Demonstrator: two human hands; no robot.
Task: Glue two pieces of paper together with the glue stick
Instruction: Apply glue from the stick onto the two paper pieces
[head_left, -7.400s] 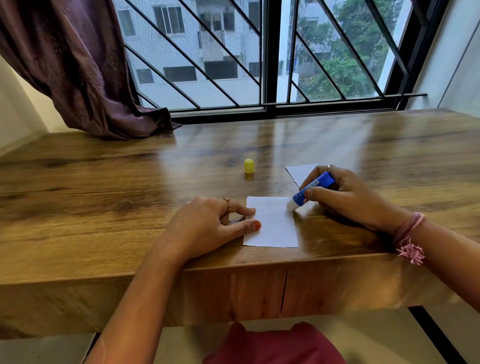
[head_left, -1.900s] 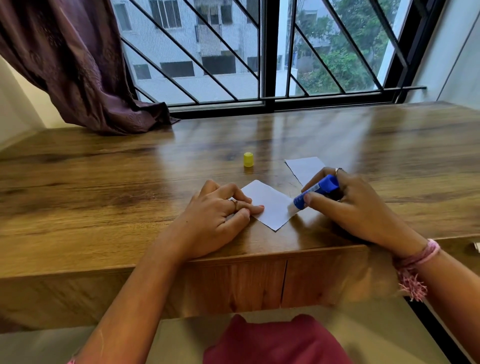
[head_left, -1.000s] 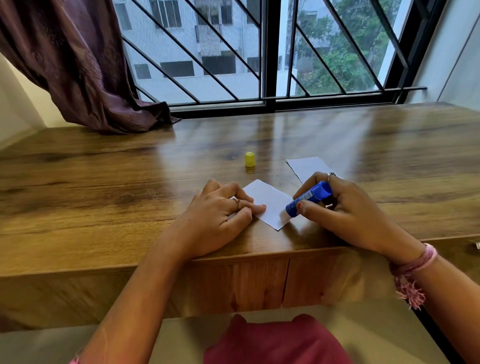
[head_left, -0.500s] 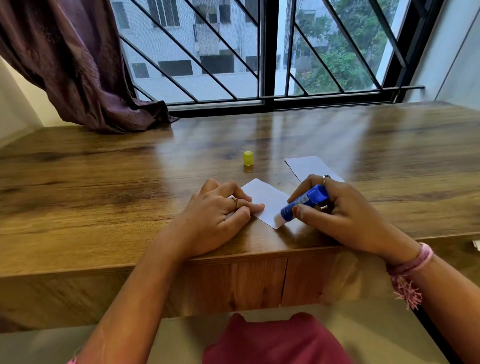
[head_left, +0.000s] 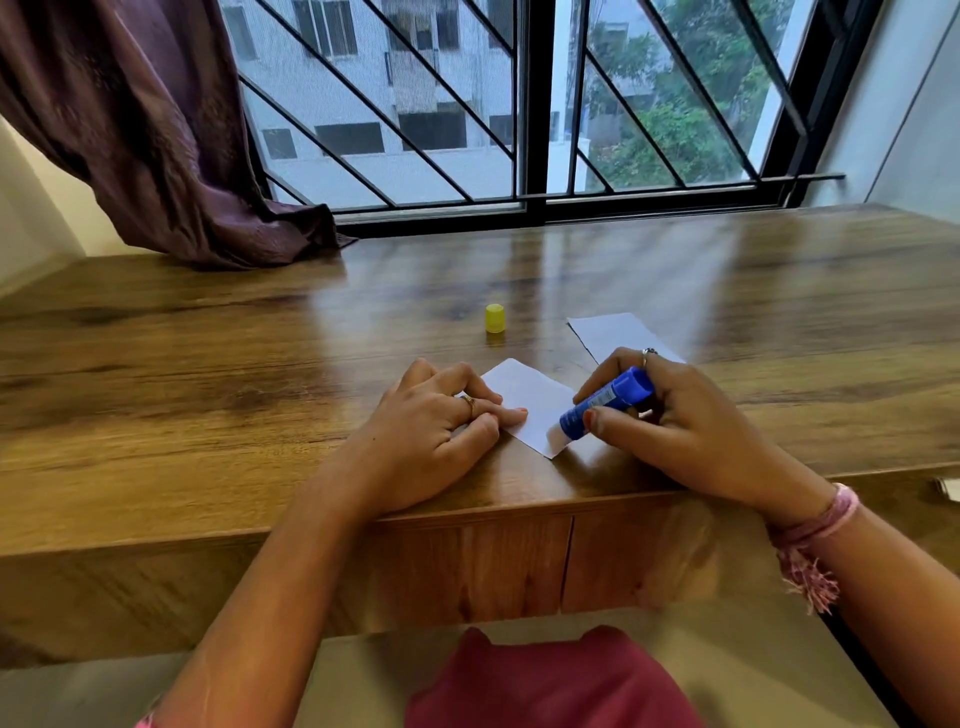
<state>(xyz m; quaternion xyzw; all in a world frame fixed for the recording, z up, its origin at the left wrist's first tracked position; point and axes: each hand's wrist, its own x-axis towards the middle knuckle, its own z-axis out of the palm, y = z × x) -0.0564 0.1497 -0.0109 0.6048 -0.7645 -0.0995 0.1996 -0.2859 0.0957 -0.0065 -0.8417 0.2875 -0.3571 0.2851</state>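
A small white paper (head_left: 527, 402) lies turned like a diamond near the table's front edge. My left hand (head_left: 434, 434) rests flat on its left part, fingertips pressing it down. My right hand (head_left: 670, 423) grips a blue glue stick (head_left: 605, 401), tilted down to the left, its white tip touching the paper's near right corner. A second white paper (head_left: 610, 332) lies just behind my right hand, partly hidden by it. The yellow cap (head_left: 494, 318) stands upright on the table behind the first paper.
The wooden table (head_left: 208, 395) runs to a barred window at the back. A purple curtain (head_left: 156, 140) drapes onto its far left corner. A small white object (head_left: 950, 488) shows at the right edge. Red cloth (head_left: 545, 680) lies below the table's front.
My right hand has slid the glue stick down and leftward along the paper's right edge to its near corner. My left hand and the paper have stayed in place.
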